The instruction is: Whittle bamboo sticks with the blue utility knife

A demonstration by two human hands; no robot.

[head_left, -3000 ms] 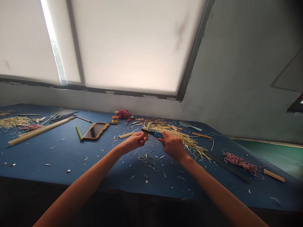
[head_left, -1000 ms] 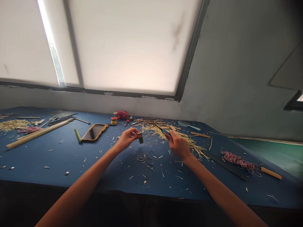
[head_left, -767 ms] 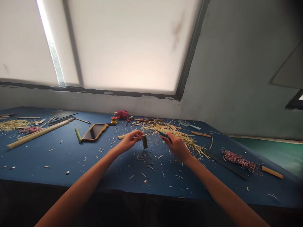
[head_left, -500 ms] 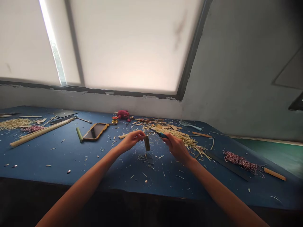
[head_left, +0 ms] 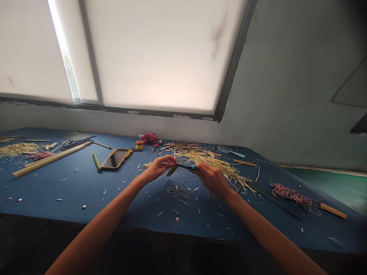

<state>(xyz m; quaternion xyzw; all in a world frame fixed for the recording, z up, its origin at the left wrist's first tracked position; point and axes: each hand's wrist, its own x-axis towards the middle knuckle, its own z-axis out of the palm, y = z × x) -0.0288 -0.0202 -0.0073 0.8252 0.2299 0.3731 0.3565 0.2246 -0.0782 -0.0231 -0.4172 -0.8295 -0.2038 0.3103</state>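
My left hand (head_left: 159, 168) pinches a short green bamboo piece (head_left: 171, 171), which now lies almost level and points down to the left. My right hand (head_left: 213, 179) grips a knife with a blue handle (head_left: 195, 167). Its dark blade (head_left: 183, 166) reaches left to the bamboo piece, and the two seem to touch at the piece's upper end. Both hands hover close together above the blue table top (head_left: 71, 194), and the fingers hide part of the knife handle.
Shavings litter the blue table, with a heap of bamboo strips (head_left: 212, 162) behind my right hand. A phone in a gold case (head_left: 116, 159), a green bamboo stick (head_left: 96, 162), a long bamboo strip (head_left: 51, 160), red-and-white twine (head_left: 291, 196) and a black ruler (head_left: 275, 201) lie around.
The bamboo piece has tipped from nearly upright to nearly level. The knife has swung round so its blade meets the piece, and my hands have moved closer together.
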